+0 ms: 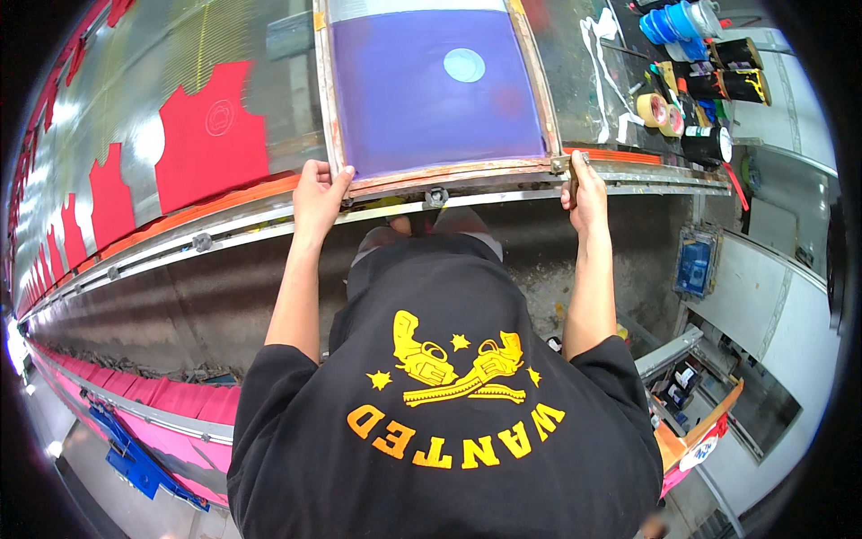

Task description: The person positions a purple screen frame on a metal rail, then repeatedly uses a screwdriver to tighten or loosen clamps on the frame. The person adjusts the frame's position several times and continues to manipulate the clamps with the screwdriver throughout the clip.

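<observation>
A screen-printing frame with a purple mesh and a pale blue round patch lies on the long table in front of me. My left hand is closed on its near left corner, thumb along the inner edge. My right hand is closed at the near right corner, by a small metal fitting, fingers curled round the edge. Left of the frame, red cut fabric pieces lie flat in a row along the table, the largest bearing a faint round outline.
A metal rail runs along the table's near edge. Cans, blue containers and tape rolls crowd the right. Pink fabric lines another table at lower left. A cluttered cart stands at lower right.
</observation>
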Motion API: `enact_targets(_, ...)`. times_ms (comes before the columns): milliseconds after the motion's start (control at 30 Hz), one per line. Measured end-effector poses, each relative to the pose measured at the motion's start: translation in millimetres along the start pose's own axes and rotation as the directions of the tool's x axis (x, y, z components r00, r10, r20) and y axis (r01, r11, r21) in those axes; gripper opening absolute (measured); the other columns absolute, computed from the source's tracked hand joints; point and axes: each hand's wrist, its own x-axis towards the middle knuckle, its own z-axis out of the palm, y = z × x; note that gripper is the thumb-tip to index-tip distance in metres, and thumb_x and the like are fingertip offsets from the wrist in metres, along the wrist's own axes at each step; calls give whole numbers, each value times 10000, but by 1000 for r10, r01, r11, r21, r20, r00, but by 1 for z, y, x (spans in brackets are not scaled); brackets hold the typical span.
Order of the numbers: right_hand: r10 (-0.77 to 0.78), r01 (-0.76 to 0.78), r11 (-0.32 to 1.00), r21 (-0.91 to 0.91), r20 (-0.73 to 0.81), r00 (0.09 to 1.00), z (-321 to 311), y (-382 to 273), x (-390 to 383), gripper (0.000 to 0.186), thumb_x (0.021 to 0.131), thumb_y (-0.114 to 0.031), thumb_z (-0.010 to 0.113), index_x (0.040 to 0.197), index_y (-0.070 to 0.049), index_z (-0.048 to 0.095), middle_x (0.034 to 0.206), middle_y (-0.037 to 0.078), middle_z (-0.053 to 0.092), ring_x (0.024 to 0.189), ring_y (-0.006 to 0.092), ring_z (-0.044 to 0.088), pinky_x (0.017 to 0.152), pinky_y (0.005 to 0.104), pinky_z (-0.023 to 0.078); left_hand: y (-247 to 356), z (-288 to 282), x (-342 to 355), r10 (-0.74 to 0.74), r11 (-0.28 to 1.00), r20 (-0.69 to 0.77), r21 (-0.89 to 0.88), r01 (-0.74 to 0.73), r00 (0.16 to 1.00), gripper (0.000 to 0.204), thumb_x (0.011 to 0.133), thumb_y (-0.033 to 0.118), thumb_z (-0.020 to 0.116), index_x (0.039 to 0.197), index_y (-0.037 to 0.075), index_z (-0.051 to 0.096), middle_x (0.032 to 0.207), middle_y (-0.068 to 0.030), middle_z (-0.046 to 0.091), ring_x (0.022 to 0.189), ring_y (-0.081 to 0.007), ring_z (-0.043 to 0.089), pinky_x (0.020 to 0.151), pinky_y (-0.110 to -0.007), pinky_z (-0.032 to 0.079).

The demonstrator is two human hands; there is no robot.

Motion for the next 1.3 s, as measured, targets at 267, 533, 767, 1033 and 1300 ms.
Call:
enact_targets(267,-77,107,972,208,-149,986,9,37,-36,264,1050,-288,675,1040,-28,626,878,75,684,582,130,622,465,254,476,5,-1,-1,7,990,-59,139,1,998,580,916,425,810,1243,-24,642,981,-110,739,822,-165,684,800,-328,555)
enact_targets(533,12,8,955,296,-66,998,36,45,-43,303,934,-257,838,945,-50,616,760,11,595,555,93,562,448,235,406,10,24,40,136,974,-209,208,-92,968,671,979,472,704,1400,-28,550,1228,-222,659,1131,-346,647,1009,-450,495)
enact_targets(767,140,-83,952,294,-178,974,46,60,-21,369,940,-282,836,912,-36,563,719,14,563,503,90,520,410,235,385,15,38,41,138,968,-194,235,-91,971,586,1008,395,664,1400,-18,528,1238,-268,688,1174,-429,659,1011,-497,500)
enact_targets(1033,226,-170,884,436,-79,971,63,69,-28,358,998,-352,758,936,-58,564,717,10,543,556,115,512,476,256,403,17,38,40,111,967,-207,247,-58,972,551,1020,372,646,1403,-6,527,1205,-273,708,1143,-442,682,983,-504,517)
enact_targets(1300,203,-212,940,268,61,977,89,75,-49,386,1080,-424,608,959,-58,587,677,14,548,511,154,552,451,295,451,18,38,38,111,974,-203,215,-66,973,521,1026,381,634,1385,13,546,1197,-251,715,1134,-423,688,970,-493,521)
